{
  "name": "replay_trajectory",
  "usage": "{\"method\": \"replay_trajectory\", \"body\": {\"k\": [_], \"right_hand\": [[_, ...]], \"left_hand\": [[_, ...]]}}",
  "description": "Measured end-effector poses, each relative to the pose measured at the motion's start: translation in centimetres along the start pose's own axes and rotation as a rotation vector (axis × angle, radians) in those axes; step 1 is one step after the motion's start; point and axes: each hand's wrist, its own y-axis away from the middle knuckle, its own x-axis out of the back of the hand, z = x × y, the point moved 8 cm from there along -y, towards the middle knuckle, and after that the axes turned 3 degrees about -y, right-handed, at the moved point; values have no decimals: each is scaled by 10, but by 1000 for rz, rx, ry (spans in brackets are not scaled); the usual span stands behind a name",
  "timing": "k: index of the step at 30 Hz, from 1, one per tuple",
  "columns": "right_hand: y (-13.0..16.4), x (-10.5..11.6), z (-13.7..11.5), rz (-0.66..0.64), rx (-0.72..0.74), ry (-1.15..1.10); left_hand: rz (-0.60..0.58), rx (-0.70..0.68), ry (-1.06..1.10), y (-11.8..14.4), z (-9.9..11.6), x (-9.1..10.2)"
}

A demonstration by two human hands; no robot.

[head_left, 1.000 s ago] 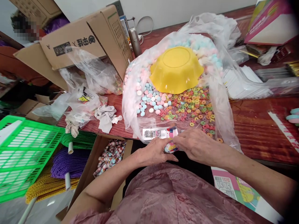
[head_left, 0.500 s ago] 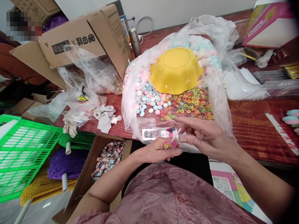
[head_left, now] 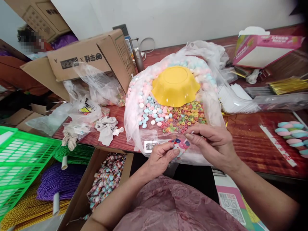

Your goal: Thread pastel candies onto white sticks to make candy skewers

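Foremost, left hand (head_left: 160,158): curled, thumb clamping small colour-printed plastic packet (head_left: 181,144) between both hands; right hand (head_left: 218,144): thumb and forefinger, spread earlier, now pinched on thin white stick (head_left: 192,132); beyond hands, upturned yellow fluted bowl (head_left: 176,85).

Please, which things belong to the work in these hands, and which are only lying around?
Seemingly in use:
printed packet, held in the left hand, right hand close beside it
white packaging nearby

Apparently lying about:
green basket
purple cords
crumpled grey scrap

Colourful printed packet (head_left: 183,143), held tilted
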Motion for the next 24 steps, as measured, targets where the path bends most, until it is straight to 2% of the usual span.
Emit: {"method": "replay_trajectory", "body": {"k": [2,5,7,11,13,17,21,24], "right_hand": [[0,-8,0,21,-2,-21],[3,-27,7,-49,-32,-94],[8,-31,15,-60,-64,-166],[25,-18,36,168,-199,-267],[32,-26,41,162,-259,-266],[36,-53,36,109,-227,-276],[30,-64,38,123,-181,-280],[26,-69,37,120,-118,-224]], "left_hand": [[48,66,107,0,-9,-3],[89,147,229,1,-20,-5],[126,162,284,2,-24,-2],[283,154,423,1,-29,13],[338,102,440,-1,-27,18],[351,-11,368,-4,-21,21],[337,9,482,1,-29,27],[300,28,461,5,-34,34]]}}
